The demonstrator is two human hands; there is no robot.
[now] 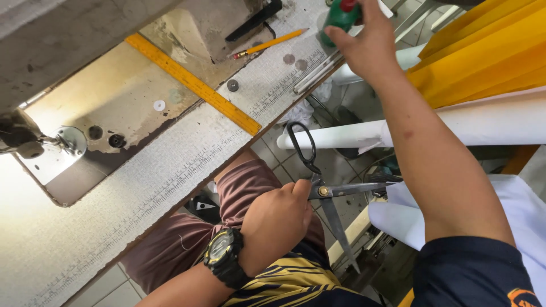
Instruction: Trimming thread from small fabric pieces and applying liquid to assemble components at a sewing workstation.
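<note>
Large black-handled scissors (325,190) sit below the near edge of the sewing table (170,182), held out over the lap, blades spread wide open: one blade points toward the white cloth (398,216) beside the table edge, the other slants down toward the floor. One handle loop stands free and points up toward the table edge. Left hand (276,224) is curled shut in a fist around the lower handle, thumb lying along the pivot; a black wristwatch (223,256) sits on that wrist. Right hand (364,42) reaches across to the far end of the table, fingers closed around a green bottle with a red cap (340,14) that stands at the table's far edge; the bottle's lower part is partly covered by the fingers. On the table top, a yellow ruler (193,84) lies diagonally, with a yellow pencil (270,43) beyond it near the base of the sewing machine (68,34). A clear ruler (315,71) lies just beside the green bottle. A few small round discs (232,85) are scattered between ruler and pencil. Off the table's far side, a white roll (455,122) and folds of yellow fabric (483,51).
</note>
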